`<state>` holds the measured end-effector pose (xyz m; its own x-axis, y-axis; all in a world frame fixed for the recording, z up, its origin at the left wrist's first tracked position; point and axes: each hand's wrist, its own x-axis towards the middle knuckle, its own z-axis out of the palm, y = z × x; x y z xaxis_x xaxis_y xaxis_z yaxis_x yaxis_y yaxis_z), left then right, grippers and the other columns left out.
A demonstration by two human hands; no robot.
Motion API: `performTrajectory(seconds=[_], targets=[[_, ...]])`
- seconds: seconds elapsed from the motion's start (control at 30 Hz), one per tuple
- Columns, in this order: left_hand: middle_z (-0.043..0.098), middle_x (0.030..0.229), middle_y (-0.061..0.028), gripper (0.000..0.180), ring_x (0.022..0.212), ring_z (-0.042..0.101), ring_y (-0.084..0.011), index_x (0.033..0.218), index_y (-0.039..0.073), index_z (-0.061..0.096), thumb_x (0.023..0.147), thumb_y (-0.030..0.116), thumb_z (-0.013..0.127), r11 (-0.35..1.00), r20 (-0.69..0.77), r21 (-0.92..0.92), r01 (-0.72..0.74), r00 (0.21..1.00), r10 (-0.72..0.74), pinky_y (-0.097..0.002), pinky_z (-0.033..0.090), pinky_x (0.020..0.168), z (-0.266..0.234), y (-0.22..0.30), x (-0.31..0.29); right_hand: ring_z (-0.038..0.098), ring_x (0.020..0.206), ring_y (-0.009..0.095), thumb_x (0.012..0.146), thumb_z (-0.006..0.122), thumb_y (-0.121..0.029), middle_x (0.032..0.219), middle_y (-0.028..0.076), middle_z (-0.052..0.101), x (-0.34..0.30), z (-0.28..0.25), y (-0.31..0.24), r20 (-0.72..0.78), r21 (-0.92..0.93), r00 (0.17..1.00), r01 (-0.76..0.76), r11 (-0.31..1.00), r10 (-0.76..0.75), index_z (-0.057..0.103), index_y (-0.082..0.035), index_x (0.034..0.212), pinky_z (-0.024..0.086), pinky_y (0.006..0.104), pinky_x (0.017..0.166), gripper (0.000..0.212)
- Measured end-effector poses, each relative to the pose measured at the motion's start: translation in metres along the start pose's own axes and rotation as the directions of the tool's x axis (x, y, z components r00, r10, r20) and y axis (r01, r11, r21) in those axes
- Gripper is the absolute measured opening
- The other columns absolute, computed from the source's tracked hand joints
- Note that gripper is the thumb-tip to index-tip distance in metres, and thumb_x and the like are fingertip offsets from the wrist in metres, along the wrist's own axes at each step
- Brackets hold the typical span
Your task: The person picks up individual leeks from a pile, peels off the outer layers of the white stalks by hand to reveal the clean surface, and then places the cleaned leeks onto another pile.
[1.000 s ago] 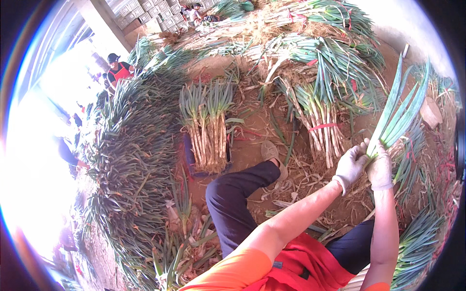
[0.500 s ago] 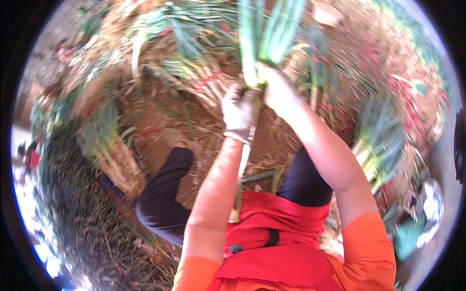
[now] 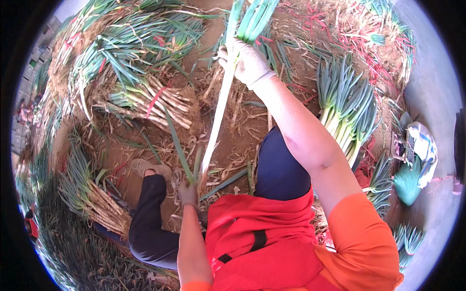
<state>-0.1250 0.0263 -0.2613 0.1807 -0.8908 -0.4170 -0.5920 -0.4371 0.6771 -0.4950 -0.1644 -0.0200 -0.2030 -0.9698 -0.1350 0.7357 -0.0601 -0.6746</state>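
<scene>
Bundles [image 3: 156, 104] flank the held onion stalk [image 3: 218, 115], dry husks [image 3: 229, 167] strewn below.

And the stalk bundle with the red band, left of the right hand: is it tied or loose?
Tied, it seems: the red band lies across the pale stalks, gathered close together.

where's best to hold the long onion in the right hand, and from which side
Probably at the top of the onion's pale stalk, just below the leaves, from the person's right, as the right hand has it. The stalk is slim and straight there, before the leaves fan out, and the left hand is down near the other end.
</scene>
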Motion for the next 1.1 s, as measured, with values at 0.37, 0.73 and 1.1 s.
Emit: performTrajectory(seconds=[0.37, 0.73, 1.1], targets=[[0.060, 0.076, -0.0130, 0.027, 0.069, 0.050, -0.0161, 0.095, -0.004, 0.064, 0.093, 0.021, 0.056, 0.884, -0.050, -0.321, -0.341, 0.938, 0.343, -0.0337, 0.043, 0.067, -0.024, 0.153, -0.004, 0.065, 0.085, 0.028, 0.097, 0.055, -0.028, 0.095, 0.013, 0.064, -0.003, 0.000, -0.010, 0.184, 0.115, 0.982, 0.024, 0.993, -0.045, 0.059, -0.008, 0.105, 0.055, 0.0460, 0.076, 0.022], [0.065, 0.088, 0.0004, 0.021, 0.078, 0.055, -0.0074, 0.107, -0.001, 0.067, 0.094, 0.015, 0.061, 0.585, 0.056, -0.723, -0.367, 0.813, 0.580, -0.0219, 0.045, 0.075, -0.012, 0.342, -0.013, 0.065, 0.075, 0.026, 0.098, 0.052, -0.030, 0.089, 0.013, 0.064, -0.031, 0.037, 0.008, 0.335, 0.059, 0.942, -0.020, 0.998, -0.001, 0.060, -0.001, 0.105, 0.057, 0.0388, 0.070, 0.031], [0.065, 0.090, -0.0020, 0.014, 0.082, 0.058, -0.0095, 0.102, -0.001, 0.065, 0.091, 0.004, 0.057, 0.545, 0.102, -0.797, -0.260, 0.832, 0.546, -0.0234, 0.047, 0.078, -0.007, 0.330, -0.014, 0.064, 0.066, 0.025, 0.097, 0.053, -0.031, 0.078, 0.011, 0.063, -0.034, 0.044, 0.015, 0.227, -0.049, 0.973, -0.035, 0.998, 0.045, 0.061, -0.003, 0.103, 0.056, 0.0383, 0.068, 0.030]])
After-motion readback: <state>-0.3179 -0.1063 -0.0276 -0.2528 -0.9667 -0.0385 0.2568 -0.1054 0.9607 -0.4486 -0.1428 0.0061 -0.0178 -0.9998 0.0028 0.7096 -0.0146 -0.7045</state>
